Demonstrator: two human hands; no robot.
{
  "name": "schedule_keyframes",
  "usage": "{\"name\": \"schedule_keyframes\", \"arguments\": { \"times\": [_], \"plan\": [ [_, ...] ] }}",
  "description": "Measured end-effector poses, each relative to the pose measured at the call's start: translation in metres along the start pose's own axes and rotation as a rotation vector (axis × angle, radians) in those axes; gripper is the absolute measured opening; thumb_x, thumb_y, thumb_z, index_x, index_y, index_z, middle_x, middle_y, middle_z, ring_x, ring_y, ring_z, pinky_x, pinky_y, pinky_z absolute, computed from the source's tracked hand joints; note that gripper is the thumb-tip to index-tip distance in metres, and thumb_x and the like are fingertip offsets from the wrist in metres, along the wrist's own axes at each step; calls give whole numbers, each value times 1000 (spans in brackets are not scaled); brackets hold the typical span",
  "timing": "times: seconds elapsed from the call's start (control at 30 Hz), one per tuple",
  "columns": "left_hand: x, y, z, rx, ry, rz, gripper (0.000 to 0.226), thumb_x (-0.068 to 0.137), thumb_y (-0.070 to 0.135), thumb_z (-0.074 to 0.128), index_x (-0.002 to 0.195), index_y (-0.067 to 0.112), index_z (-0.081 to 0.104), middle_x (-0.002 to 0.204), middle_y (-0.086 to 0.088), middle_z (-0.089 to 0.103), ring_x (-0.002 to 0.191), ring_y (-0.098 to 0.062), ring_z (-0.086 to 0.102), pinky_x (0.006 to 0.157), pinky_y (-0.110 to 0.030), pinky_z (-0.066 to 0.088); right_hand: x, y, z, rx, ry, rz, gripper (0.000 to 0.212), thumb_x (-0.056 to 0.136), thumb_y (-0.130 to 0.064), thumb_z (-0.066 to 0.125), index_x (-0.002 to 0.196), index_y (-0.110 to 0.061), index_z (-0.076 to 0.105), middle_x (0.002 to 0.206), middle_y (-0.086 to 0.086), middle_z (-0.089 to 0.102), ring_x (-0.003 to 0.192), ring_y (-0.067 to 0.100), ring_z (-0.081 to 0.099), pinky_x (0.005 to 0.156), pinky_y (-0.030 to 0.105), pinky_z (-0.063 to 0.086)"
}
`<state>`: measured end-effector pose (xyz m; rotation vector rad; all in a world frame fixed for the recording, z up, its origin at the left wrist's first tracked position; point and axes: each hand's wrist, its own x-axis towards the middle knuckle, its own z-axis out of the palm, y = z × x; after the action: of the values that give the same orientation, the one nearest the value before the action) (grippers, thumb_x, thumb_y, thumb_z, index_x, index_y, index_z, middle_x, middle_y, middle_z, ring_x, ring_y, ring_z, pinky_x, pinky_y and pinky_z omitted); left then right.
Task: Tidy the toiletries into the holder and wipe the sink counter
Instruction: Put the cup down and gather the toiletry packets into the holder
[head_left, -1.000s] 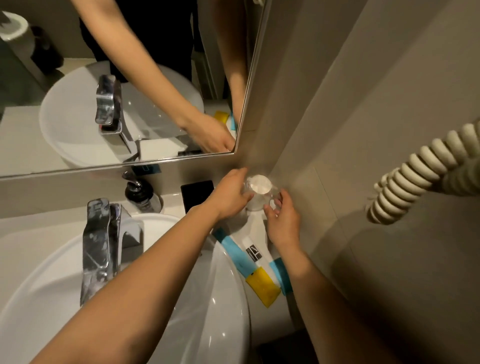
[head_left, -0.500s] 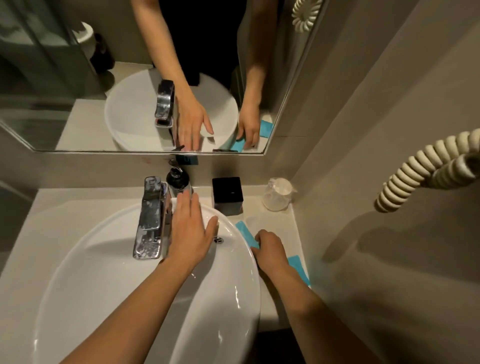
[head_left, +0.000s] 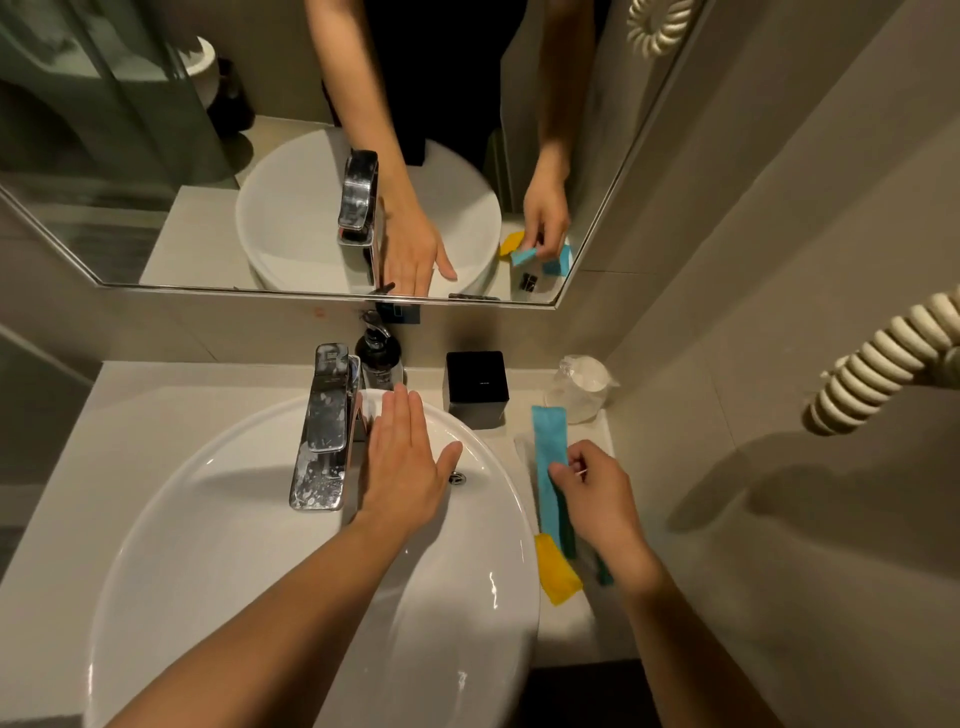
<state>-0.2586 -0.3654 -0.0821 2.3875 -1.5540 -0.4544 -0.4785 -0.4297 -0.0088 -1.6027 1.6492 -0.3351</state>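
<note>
Your left hand lies flat and open on the basin rim beside the tap. Your right hand pinches a blue packet on the bench; the black holder stands at eleven o'clock of it.

A white basin, black holder, blue packet, yellow packet, and beige counter.

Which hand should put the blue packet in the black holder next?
Right. The right hand already pinches the blue packet, with the black holder just beyond it. The left hand lies flat on the sink rim, by the tap.
</note>
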Motion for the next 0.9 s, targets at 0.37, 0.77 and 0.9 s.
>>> {"name": "schedule_keyframes", "arguments": {
  "times": [0.37, 0.77, 0.9],
  "plan": [
    [1, -1, 1, -1, -2, 23, 90, 99, 62, 23, 161, 3, -2, 171, -15, -10, 158, -30, -11, 129, -43, -3, 15, -130, -30, 466, 164, -438, 4, 95, -9, 66, 94, -10, 63, 72, -9, 56, 61, 3, 47, 60, 17, 47],
    [2, 0, 2, -20, -19, -1, 88, 103, 61, 27, 160, 9, -15, 168, -8, -25, 155, -24, -25, 129, -44, -2, 79, -113, 56, 323, -11, -282, 5, 96, -17, 66, 97, -12, 64, 81, -3, 63, 71, 7, 54, 69, 25, 48],
    [2, 0, 3, -11, -16, -11, 88, 102, 62, 26, 160, 10, -15, 169, -7, -24, 155, -23, -25, 129, -43, -2, 86, -111, 67, 306, -13, -242, 7, 97, -18, 65, 101, -12, 64, 85, -3, 65, 74, 6, 57, 69, 20, 47]
  ]
}}
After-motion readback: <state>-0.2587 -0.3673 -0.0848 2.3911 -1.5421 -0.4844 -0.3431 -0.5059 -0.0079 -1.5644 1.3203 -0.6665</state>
